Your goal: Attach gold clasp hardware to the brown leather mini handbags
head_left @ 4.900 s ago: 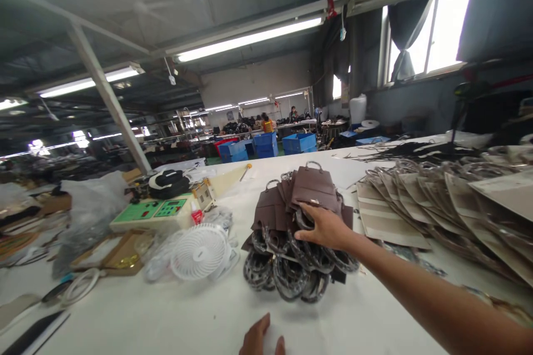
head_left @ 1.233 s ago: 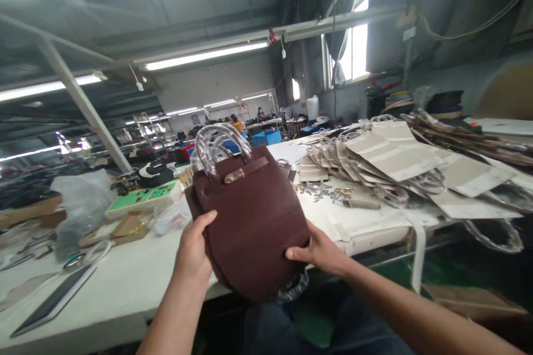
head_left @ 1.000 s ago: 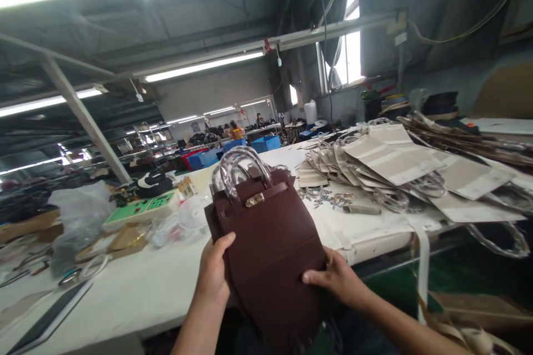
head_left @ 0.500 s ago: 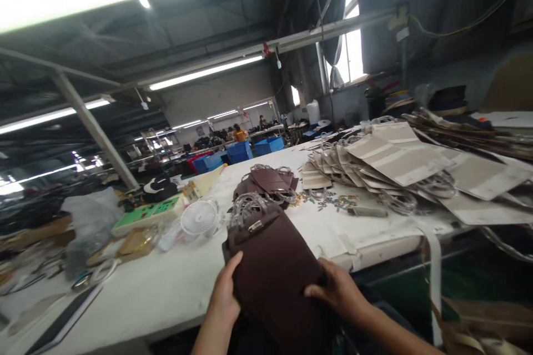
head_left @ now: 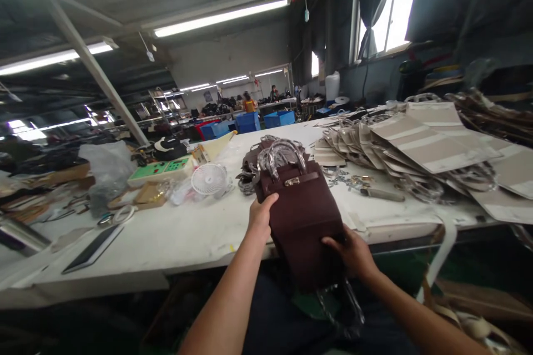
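Observation:
A dark brown handbag panel (head_left: 306, 216) with plastic-wrapped handles and a small metal clasp is held over the table's front edge. My left hand (head_left: 262, 216) grips its left side, thumb on the front face. On the lower right side my right hand (head_left: 352, 249) has its thumb on the front and its fingers behind. More wrapped handles hang from the lower end of the held piece. Behind it on the table lies a pile of similar brown pieces (head_left: 252, 161), partly hidden.
Beige bag panels (head_left: 433, 138) with wrapped handles are heaped on the right of the white table (head_left: 187, 238). Small metal fittings (head_left: 353, 180) lie before them. A white fan (head_left: 209, 178), a green-topped box (head_left: 160, 169) and a dark flat tablet-like object (head_left: 94, 247) are to the left.
The brown handbag panel has been raised and shows its handles more upright, with both hands still on it. Handles now show at its lower end. The camera view has tilted downward.

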`<state>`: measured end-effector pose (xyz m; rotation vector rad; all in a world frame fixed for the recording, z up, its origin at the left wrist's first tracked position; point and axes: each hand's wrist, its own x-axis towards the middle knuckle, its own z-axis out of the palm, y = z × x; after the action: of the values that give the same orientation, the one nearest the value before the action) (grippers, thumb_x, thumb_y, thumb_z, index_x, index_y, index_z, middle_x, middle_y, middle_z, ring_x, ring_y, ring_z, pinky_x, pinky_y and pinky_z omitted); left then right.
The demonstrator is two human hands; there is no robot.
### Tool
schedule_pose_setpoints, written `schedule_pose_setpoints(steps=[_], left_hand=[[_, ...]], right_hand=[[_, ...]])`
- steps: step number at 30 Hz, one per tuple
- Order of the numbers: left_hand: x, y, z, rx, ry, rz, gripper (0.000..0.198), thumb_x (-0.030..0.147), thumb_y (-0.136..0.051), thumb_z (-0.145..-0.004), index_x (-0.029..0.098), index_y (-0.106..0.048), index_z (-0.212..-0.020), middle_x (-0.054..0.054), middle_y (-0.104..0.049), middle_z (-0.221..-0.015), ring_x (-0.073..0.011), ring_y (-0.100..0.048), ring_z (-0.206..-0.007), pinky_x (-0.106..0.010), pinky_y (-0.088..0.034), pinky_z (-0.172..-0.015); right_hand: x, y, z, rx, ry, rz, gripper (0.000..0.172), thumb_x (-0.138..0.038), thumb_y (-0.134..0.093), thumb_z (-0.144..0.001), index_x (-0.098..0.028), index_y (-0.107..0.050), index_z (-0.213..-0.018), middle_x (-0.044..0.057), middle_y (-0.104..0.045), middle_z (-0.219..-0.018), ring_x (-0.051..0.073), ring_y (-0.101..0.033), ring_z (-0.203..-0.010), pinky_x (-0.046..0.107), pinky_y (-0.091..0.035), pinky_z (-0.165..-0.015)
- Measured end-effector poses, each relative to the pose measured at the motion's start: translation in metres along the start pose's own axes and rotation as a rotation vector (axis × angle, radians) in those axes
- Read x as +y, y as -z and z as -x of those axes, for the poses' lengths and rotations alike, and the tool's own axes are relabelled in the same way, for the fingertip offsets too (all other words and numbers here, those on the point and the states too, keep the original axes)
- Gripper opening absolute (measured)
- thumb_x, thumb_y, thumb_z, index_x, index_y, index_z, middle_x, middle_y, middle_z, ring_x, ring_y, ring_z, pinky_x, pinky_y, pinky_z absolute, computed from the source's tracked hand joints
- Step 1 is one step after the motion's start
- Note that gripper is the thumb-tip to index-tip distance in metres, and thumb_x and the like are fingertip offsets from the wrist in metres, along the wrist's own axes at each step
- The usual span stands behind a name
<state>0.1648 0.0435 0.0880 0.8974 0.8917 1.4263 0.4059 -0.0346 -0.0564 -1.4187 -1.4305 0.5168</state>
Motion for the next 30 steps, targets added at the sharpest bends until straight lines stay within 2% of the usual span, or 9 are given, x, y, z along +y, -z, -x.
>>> schedule_pose_setpoints(steps=[4, 8, 12, 15, 18, 20, 23, 26, 30], left_hand=[[0.018, -0.004, 0.003, -0.019, -0.07, 0.004, 0.051, 0.033, -0.091, -0.065, 0.012, -0.073, -0.108, -0.009, -0.079, -0.095, -0.0232, -0.073, -0.078, -0.035, -0.059, -0.076], [0.013, 0.008, 0.021, -0.075, -0.084, 0.01, 0.05, 0.033, -0.09, -0.067, 0.013, -0.072, -0.11, -0.009, -0.079, -0.098, -0.0242, -0.073, -0.083, -0.036, -0.059, -0.08], [-0.025, 0.028, 0.041, -0.077, 0.027, -0.053, 0.048, 0.032, -0.089, -0.067, 0.012, -0.073, -0.107, -0.009, -0.079, -0.098, -0.0236, -0.072, -0.083, -0.034, -0.058, -0.079], [-0.062, 0.04, 0.045, 0.0, 0.126, -0.123, 0.043, 0.033, -0.088, -0.067, 0.01, -0.074, -0.102, -0.011, -0.079, -0.092, -0.0243, -0.072, -0.079, -0.032, -0.056, -0.073], [-0.084, 0.047, 0.041, 0.079, 0.209, -0.18, 0.04, 0.036, -0.085, -0.07, 0.01, -0.075, -0.097, -0.013, -0.078, -0.088, -0.025, -0.072, -0.075, -0.032, -0.055, -0.068], [-0.088, 0.048, 0.036, 0.075, 0.231, -0.198, 0.044, 0.039, -0.085, -0.071, 0.01, -0.075, -0.102, -0.015, -0.079, -0.094, -0.0268, -0.073, -0.08, -0.034, -0.057, -0.073], [-0.085, 0.046, 0.029, 0.03, 0.214, -0.234, 0.057, 0.046, -0.088, -0.071, 0.012, -0.073, -0.114, -0.016, -0.078, -0.11, -0.0303, -0.074, -0.097, -0.037, -0.058, -0.085], [-0.082, 0.042, 0.02, 0.051, 0.182, -0.32, 0.068, 0.044, -0.095, -0.064, 0.014, -0.07, -0.119, -0.017, -0.076, -0.118, -0.0338, -0.072, -0.108, -0.039, -0.056, -0.092], [-0.086, 0.04, 0.007, 0.08, 0.172, -0.436, 0.067, 0.038, -0.095, -0.064, 0.015, -0.067, -0.12, -0.017, -0.076, -0.117, -0.0346, -0.071, -0.109, -0.039, -0.055, -0.093]], right_hand=[[-0.015, 0.003, -0.008, 0.019, 0.025, 0.048, 0.067, -0.074, -0.072, -0.084, -0.02, -0.069, -0.124, 0.012, -0.076, -0.11, 0.035, -0.07, -0.099, 0.043, -0.054, -0.087], [-0.007, -0.001, 0.009, 0.029, 0.058, 0.075, 0.069, -0.079, -0.07, -0.083, -0.018, -0.072, -0.115, 0.014, -0.076, -0.104, 0.035, -0.07, -0.093, 0.044, -0.055, -0.088], [0.03, -0.013, 0.051, -0.1, -0.049, -0.032, 0.057, -0.071, -0.072, -0.086, -0.019, -0.073, -0.111, 0.012, -0.077, -0.106, 0.036, -0.072, -0.096, 0.043, -0.057, -0.09], [0.057, -0.02, 0.081, -0.254, -0.194, -0.12, 0.056, -0.067, -0.076, -0.082, -0.019, -0.075, -0.109, 0.012, -0.078, -0.108, 0.038, -0.073, -0.101, 0.044, -0.058, -0.091], [0.068, -0.019, 0.094, -0.352, -0.225, -0.112, 0.057, -0.063, -0.077, -0.082, -0.019, -0.075, -0.118, 0.012, -0.076, -0.119, 0.039, -0.07, -0.113, 0.044, -0.055, -0.1], [0.069, -0.018, 0.092, -0.363, -0.231, -0.108, 0.057, -0.063, -0.075, -0.084, -0.02, -0.075, -0.121, 0.011, -0.075, -0.122, 0.039, -0.069, -0.117, 0.044, -0.054, -0.102], [0.068, -0.02, 0.077, -0.352, -0.264, -0.082, 0.055, -0.065, -0.074, -0.081, -0.02, -0.078, -0.113, 0.012, -0.077, -0.117, 0.041, -0.07, -0.112, 0.046, -0.056, -0.098], [0.071, -0.025, 0.061, -0.358, -0.289, -0.104, 0.055, -0.065, -0.074, -0.079, -0.021, -0.079, -0.112, 0.012, -0.077, -0.116, 0.042, -0.07, -0.112, 0.048, -0.056, -0.099], [0.081, -0.021, 0.051, -0.509, -0.291, -0.199, 0.051, -0.051, -0.078, -0.075, -0.024, -0.078, -0.118, 0.01, -0.076, -0.121, 0.041, -0.068, -0.117, 0.048, -0.056, -0.103]])
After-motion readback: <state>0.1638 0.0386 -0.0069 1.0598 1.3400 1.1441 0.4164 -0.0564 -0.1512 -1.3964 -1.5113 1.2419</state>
